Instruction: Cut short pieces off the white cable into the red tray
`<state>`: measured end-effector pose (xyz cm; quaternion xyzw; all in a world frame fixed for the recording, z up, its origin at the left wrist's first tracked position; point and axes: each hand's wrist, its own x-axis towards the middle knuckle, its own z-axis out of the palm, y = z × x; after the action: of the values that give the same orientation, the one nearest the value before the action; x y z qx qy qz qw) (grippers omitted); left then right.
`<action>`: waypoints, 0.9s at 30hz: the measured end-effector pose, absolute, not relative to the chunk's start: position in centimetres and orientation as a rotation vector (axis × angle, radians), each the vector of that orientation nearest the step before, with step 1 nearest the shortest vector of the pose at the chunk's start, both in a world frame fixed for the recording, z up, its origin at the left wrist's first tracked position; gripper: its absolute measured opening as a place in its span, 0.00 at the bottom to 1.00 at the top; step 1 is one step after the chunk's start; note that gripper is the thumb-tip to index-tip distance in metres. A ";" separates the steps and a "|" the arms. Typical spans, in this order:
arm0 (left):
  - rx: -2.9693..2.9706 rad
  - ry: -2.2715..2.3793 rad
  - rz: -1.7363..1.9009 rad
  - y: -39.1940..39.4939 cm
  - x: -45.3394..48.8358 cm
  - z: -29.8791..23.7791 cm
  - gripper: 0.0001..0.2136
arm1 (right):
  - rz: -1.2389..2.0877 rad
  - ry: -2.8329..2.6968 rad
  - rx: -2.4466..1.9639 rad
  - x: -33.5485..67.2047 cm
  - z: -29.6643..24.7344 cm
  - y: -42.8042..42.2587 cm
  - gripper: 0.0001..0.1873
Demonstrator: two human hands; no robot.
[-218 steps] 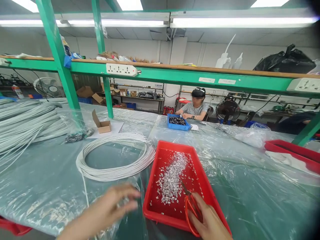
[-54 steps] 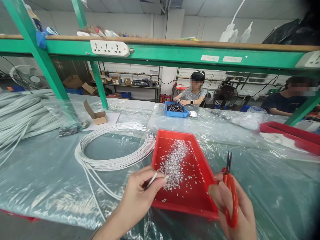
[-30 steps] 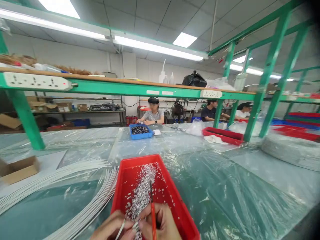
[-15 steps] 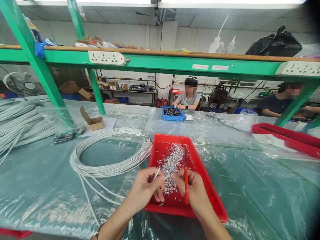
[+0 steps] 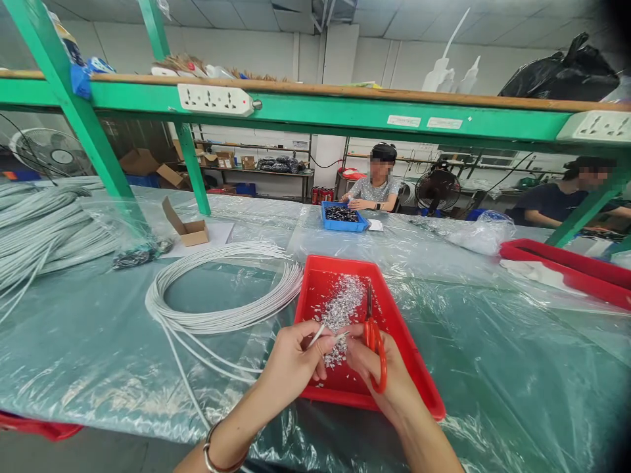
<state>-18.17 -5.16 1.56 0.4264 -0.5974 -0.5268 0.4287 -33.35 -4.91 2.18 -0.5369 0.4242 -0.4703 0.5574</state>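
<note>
My left hand (image 5: 296, 360) is closed, pinching the end of a thin white cable (image 5: 319, 332) over the near end of a red tray (image 5: 419, 381). My right hand (image 5: 377, 371) grips red-handled scissors (image 5: 373, 341), blades pointing away, and its fingertips touch the cable's stripped tip. The tray holds a heap of small silvery-white cable scraps (image 5: 342, 309). The cable trails left into a coil of white cable (image 5: 221, 289) lying on the plastic-covered table.
A large bundle of grey-white cables (image 5: 44, 230) lies at far left beside an open cardboard box (image 5: 190, 230). Green shelf posts (image 5: 83, 125) stand behind. A blue tray (image 5: 342, 218), another red tray (image 5: 566, 266) and two seated people sit across the table.
Both hands have stayed together over the tray's near end. The scissors have turned slightly so the handle loops show. The view dipped back after an earlier upward glance.
</note>
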 end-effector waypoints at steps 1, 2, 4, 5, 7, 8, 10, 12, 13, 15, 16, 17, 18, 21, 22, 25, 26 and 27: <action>1.056 -1.476 -1.327 -5.1 -18.1 1.6 0.16 | -1.095 1.016 -1.282 -33.8 2.1 -4.7 0.28; 1.049 -1.460 -1.339 -5.0 -18.0 1.7 0.17 | -1.084 1.037 -1.317 -34.4 1.8 -4.5 0.30; 1.026 -1.439 -1.359 -4.8 -17.7 1.8 0.18 | -1.069 1.111 -1.430 -36.0 0.8 -3.8 0.36; 1.015 -1.433 -1.368 -4.7 -17.6 1.9 0.18 | -1.050 1.159 -1.562 -36.9 0.1 -3.3 0.37; 1.001 -1.429 -1.389 -4.4 -17.4 2.0 0.18 | -0.891 1.276 -1.856 -38.3 -1.1 -2.3 0.36; 1.006 -1.425 -1.393 -4.2 -17.3 2.0 0.18 | -0.791 1.277 -2.086 -38.7 -1.5 -1.7 0.35; 1.026 -1.433 -1.385 -4.0 -17.2 1.9 0.18 | -0.710 1.279 -2.387 -38.9 -1.7 -0.8 0.35; 1.041 -1.458 -1.365 -3.8 -17.2 1.8 0.19 | -0.687 1.295 -2.471 -38.4 -1.0 -0.2 0.34; 1.040 -1.478 -1.356 -3.7 -17.2 1.8 0.19 | -0.655 1.307 -2.448 -38.0 -0.5 -0.1 0.33; 1.028 -1.517 -1.348 -3.6 -17.3 1.7 0.19 | -0.560 1.324 -2.370 -37.3 0.4 0.0 0.31; 1.024 -1.528 -1.345 -3.5 -17.2 1.7 0.18 | -0.538 1.327 -2.336 -37.0 0.7 0.0 0.31; 1.021 -1.535 -1.344 -3.4 -17.2 1.7 0.18 | -0.513 1.337 -2.301 -36.8 0.9 -0.1 0.31; 1.020 -1.538 -1.343 -3.4 -17.2 1.8 0.17 | -0.493 1.350 -2.269 -36.6 1.1 -0.2 0.31; 1.026 -1.530 -1.340 -3.4 -17.0 1.9 0.16 | -0.483 1.364 -2.196 -36.4 1.1 -0.3 0.32; 1.024 -1.534 -1.337 -3.4 -17.0 1.9 0.16 | -0.474 1.363 -2.180 -36.4 1.1 -0.4 0.32; 1.019 -1.550 -1.334 -3.5 -17.0 2.0 0.16 | -0.432 1.361 -2.159 -36.5 1.1 -0.2 0.32; 1.018 -1.555 -1.329 -3.5 -17.0 2.0 0.16 | -0.423 1.368 -2.156 -36.5 1.1 -0.1 0.31; 1.016 -1.558 -1.325 -3.5 -17.0 2.0 0.16 | -0.429 1.373 -2.158 -36.4 1.1 0.0 0.29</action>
<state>-17.01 -3.46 2.02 0.4046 -0.6205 -0.5275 0.4160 -36.44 -0.05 1.14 -0.8011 0.5097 -0.1592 0.2705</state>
